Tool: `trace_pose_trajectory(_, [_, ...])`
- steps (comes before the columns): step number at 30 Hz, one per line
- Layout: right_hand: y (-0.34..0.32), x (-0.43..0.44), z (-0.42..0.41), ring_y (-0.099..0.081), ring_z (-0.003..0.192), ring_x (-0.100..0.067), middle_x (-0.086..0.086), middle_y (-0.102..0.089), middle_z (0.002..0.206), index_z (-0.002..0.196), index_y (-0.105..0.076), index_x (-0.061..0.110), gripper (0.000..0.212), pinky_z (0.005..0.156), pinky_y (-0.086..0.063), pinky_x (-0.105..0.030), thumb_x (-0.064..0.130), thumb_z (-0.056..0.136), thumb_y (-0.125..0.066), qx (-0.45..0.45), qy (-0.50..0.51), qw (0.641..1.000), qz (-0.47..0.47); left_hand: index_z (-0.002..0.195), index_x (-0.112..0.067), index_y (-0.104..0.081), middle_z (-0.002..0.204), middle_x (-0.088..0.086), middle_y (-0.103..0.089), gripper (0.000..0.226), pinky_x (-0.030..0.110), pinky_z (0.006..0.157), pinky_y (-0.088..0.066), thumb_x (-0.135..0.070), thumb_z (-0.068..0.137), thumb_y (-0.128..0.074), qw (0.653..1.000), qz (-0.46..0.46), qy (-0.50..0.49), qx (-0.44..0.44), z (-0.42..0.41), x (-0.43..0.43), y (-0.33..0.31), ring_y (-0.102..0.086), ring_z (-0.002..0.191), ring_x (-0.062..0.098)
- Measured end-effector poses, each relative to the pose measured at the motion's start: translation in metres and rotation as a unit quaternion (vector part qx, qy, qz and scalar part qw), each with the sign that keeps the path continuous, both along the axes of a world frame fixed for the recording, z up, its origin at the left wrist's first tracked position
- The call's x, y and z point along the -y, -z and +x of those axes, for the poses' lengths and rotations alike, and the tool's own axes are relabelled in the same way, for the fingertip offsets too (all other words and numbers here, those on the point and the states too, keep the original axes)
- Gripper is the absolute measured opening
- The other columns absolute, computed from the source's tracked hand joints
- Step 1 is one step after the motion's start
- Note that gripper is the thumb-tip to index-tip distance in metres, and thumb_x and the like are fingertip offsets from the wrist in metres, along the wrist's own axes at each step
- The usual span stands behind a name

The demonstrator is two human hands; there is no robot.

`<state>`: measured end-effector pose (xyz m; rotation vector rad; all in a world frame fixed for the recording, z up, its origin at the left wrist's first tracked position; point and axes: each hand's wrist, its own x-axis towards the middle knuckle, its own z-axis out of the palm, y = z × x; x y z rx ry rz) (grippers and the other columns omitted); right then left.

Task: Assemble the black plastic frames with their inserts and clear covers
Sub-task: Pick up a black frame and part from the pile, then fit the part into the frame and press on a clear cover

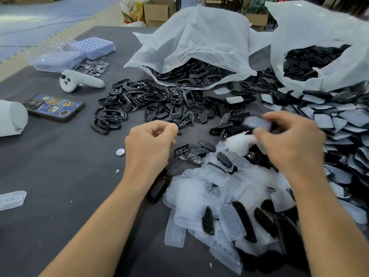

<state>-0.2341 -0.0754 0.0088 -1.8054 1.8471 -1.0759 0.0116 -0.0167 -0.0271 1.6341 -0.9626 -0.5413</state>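
Above dark table (60, 176), right hand (289, 144) pinches clear cover (257, 123); left hand (147, 142) alongside.

Looks like a small assembly workshop or warehouse: a dark cloth-covered table (60, 176) heaped with loose black frames (127, 100), big white sacks (199, 41) of parts centre and upper right, cardboard boxes (155, 13) stacked along the top.

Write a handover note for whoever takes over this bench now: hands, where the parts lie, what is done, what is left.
Left hand: fingers curled, nothing seen in it.
Right hand: pinches a blurred pale part.
Black frames spill from the bag; inserts beyond the hands; clear covers heaped near.
Done: no finished piece can be told apart.
Left: nearly all; piles lie loose.
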Motion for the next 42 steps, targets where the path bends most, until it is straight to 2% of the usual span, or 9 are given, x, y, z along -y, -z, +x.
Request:
trace_pose_trajectory(4, [-0.005,0.000,-0.006,-0.050,0.137,-0.032,-0.011,-0.053,0.150,0.156,-0.036,0.024,0.087,0.112,-0.039,-0.042,0.038,0.083,-0.081,-0.029,0.099,0.995,0.005,0.089,-0.040,-0.076,0.080,-0.017,-0.072,0.010,0.009,0.066,-0.047,-0.032,0.087,-0.072,0.993,0.006,-0.033,0.113,0.011,0.018,0.002,-0.065,0.074,0.000])
trace_pose_trajectory(8, [0.009,-0.016,0.037,-0.056,0.127,-0.023,-0.003,-0.063,0.136,0.143,-0.056,0.025,0.059,0.111,-0.044,-0.041,0.026,0.088,-0.076,-0.092,-0.070,0.993,0.016,0.134,-0.035,-0.066,0.118,-0.010,-0.057,0.040,0.032,0.098,-0.040,-0.029,0.094,-0.067,0.957,0.087,0.001,0.277,0.015,0.042,0.009,-0.051,0.120,0.019])
trace_pose_trajectory(13, [0.028,-0.020,0.059,-0.057,0.105,-0.022,-0.002,-0.071,0.103,0.122,-0.071,0.027,0.033,0.105,-0.034,-0.032,0.018,0.092,-0.062,-0.194,-0.179,0.964,0.015,0.138,-0.030,-0.066,0.145,-0.006,-0.061,0.052,0.043,0.112,-0.037,-0.012,0.091,-0.058,0.913,0.080,0.061,0.396,0.012,0.060,0.008,-0.050,0.137,0.024])
trace_pose_trajectory(18, [0.029,-0.016,0.054,-0.052,0.099,-0.018,0.001,-0.071,0.092,0.115,-0.075,0.027,0.030,0.102,-0.033,-0.030,0.014,0.093,-0.060,-0.185,-0.198,0.962,0.022,0.113,-0.024,-0.081,0.105,0.003,-0.078,0.025,0.041,0.099,-0.044,-0.020,0.092,-0.068,0.924,0.057,0.009,0.379,0.014,0.062,0.013,-0.060,0.113,0.030])
trace_pose_trajectory(28, [0.030,-0.018,0.067,-0.059,0.094,-0.015,0.006,-0.070,0.080,0.087,-0.076,0.022,0.013,0.125,-0.012,-0.030,0.023,0.095,-0.066,-0.158,-0.173,0.972,-0.027,0.094,-0.023,-0.062,0.100,-0.011,-0.052,0.012,0.031,0.087,-0.032,-0.028,0.091,-0.073,0.934,0.060,0.024,0.352,0.015,0.056,0.018,-0.053,0.103,0.023])
trace_pose_trajectory(32, [0.026,-0.025,0.062,-0.054,0.076,-0.014,0.008,-0.066,0.064,0.081,-0.073,0.023,0.018,0.095,-0.045,-0.036,0.019,0.096,-0.064,-0.022,-0.146,0.986,-0.073,0.096,-0.022,-0.060,0.102,-0.011,-0.051,0.010,0.030,0.086,-0.030,-0.024,0.095,-0.070,0.942,0.056,0.011,0.332,0.014,0.049,0.017,-0.052,0.103,0.022])
trace_pose_trajectory(36, [0.025,-0.030,0.060,-0.053,0.053,-0.012,0.016,-0.059,0.056,0.082,-0.071,0.025,0.015,0.056,-0.044,-0.026,0.024,0.095,-0.066,0.040,-0.164,0.984,-0.048,0.098,-0.021,-0.059,0.113,-0.015,-0.052,0.010,0.026,0.087,-0.031,-0.022,0.096,-0.069,0.958,0.033,0.000,0.286,0.015,0.044,0.011,-0.050,0.114,0.017])
trace_pose_trajectory(39, [0.026,-0.034,0.064,-0.058,0.051,-0.008,0.020,-0.065,0.060,0.086,-0.074,0.026,0.011,0.051,-0.045,-0.020,0.022,0.094,-0.068,0.067,-0.187,0.980,-0.022,0.097,-0.023,-0.060,0.130,-0.017,-0.054,0.010,0.023,0.091,-0.032,-0.021,0.095,-0.070,0.964,-0.005,0.015,0.264,0.014,0.036,0.007,-0.050,0.121,0.007])
trace_pose_trajectory(42, [0.024,-0.035,0.066,-0.068,0.063,-0.002,0.018,-0.073,0.071,0.089,-0.076,0.031,0.006,0.060,-0.051,-0.013,0.027,0.089,-0.072,0.173,-0.203,0.964,0.015,0.091,-0.036,-0.059,0.115,-0.033,-0.057,0.013,0.016,0.085,-0.038,-0.029,0.094,-0.069,0.985,-0.027,0.034,0.164,0.007,0.026,-0.002,-0.055,0.102,-0.001])
